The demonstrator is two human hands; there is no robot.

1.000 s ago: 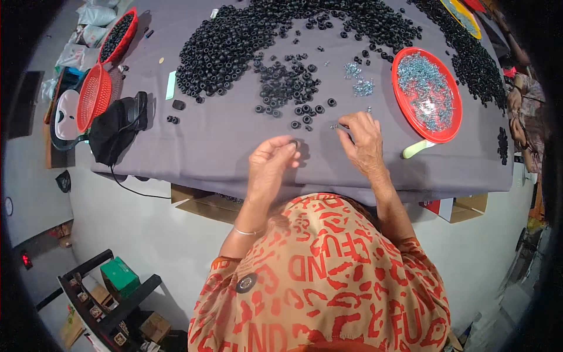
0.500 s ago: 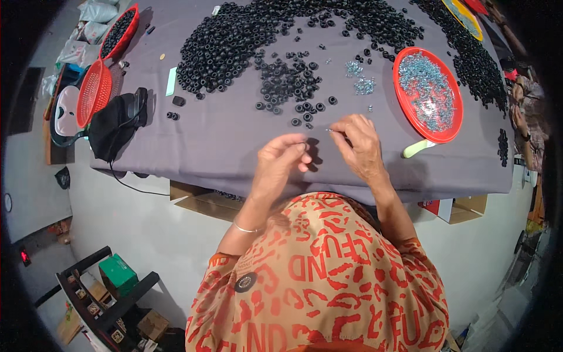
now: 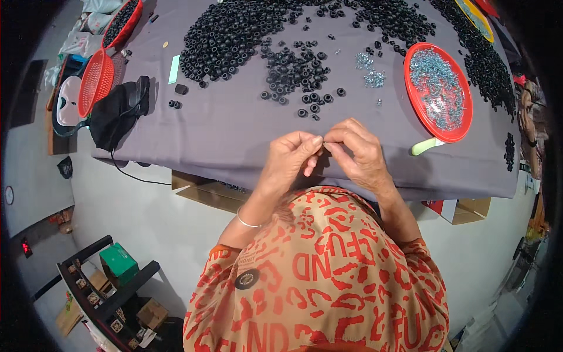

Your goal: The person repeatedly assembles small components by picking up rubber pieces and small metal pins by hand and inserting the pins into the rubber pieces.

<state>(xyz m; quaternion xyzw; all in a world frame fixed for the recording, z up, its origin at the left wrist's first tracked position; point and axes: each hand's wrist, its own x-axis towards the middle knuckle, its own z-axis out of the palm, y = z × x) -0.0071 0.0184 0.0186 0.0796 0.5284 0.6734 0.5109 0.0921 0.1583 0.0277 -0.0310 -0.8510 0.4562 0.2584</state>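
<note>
My left hand (image 3: 294, 157) and my right hand (image 3: 359, 154) meet fingertip to fingertip above the near part of the table. Thumb and forefinger of the left are pressed together; whatever they hold is hidden. A tiny metal piece (image 3: 324, 144) shows at the pinched fingertips of the right, too small to name exactly. Just beyond the hands lie loose black round parts with holes (image 3: 314, 108), thinning out from a large heap (image 3: 223, 44). To the right, a red plate (image 3: 467, 120) holds many small shiny metal pieces (image 3: 434, 82), with little clusters of them (image 3: 373, 78) lying beside it.
A pale green handle (image 3: 427, 146) sticks out by the plate. More black parts (image 3: 489, 76) spread along the right edge, near a yellow-rimmed tray (image 3: 482, 23). On the left are a red basket (image 3: 95, 85), a black cloth item (image 3: 114, 120) and a mint strip (image 3: 174, 69). Cardboard boxes (image 3: 205, 196) stand below.
My right hand has come left and slightly down with its tiny metal piece, and its fingertips now meet those of my left hand. The whole view has shifted a little.
</note>
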